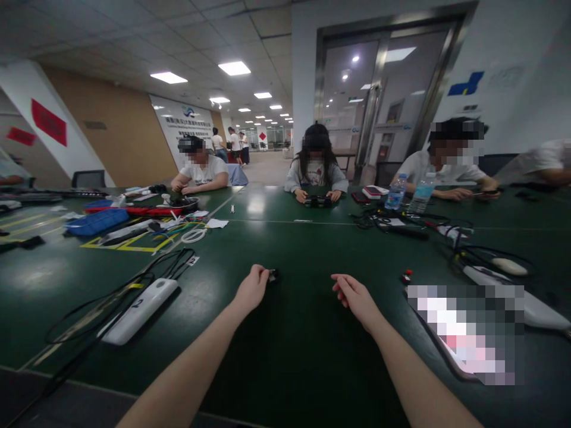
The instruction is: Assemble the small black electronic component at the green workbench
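Head view: the left hand (255, 286) pinches one small black part (275, 275) between thumb and fingers, over the green table (307, 351). The right hand (353, 297), apart from it, is loosely curled, released. Farther out: one phone (461, 336) right, one white box (141, 310) left, two bottles (395, 192), one blue tray (96, 222).
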The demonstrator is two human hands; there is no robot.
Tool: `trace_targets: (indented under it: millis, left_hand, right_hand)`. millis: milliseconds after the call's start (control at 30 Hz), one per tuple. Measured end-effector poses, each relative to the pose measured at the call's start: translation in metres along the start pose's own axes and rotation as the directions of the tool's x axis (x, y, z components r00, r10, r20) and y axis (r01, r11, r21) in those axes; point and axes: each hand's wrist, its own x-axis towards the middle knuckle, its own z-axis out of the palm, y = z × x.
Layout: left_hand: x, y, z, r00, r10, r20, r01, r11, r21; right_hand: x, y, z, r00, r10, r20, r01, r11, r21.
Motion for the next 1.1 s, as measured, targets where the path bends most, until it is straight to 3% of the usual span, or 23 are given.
trace_targets:
  millis: [167, 300, 500, 1100]
  left_hand:
    - [-0.01, 0.046, 0.053, 0.957, 0.173, 0.231, -0.118, 0.965, -0.234]
    - [-0.019, 0.06, 0.07, 0.938, 0.257, 0.234, -0.185, 0.939, -0.29]
    - [-0.017, 0.052, 0.071, 0.914, 0.33, 0.235, -0.232, 0.902, -0.365]
    - [-0.017, 0.051, 0.069, 0.915, 0.321, 0.243, -0.219, 0.904, -0.367]
  right_hand:
    - [0.001, 0.006, -0.001, 0.999, -0.051, -0.007, 0.05, 0.99, -0.133]
    - [-0.001, 0.005, 0.001, 0.987, -0.161, 0.015, 0.159, 0.948, -0.277]
    - [-0.003, 0.001, 0.01, 0.961, -0.262, 0.092, 0.276, 0.863, -0.422]
    - [-0.004, 0.001, 0.015, 0.975, -0.195, 0.107, 0.222, 0.878, -0.424]
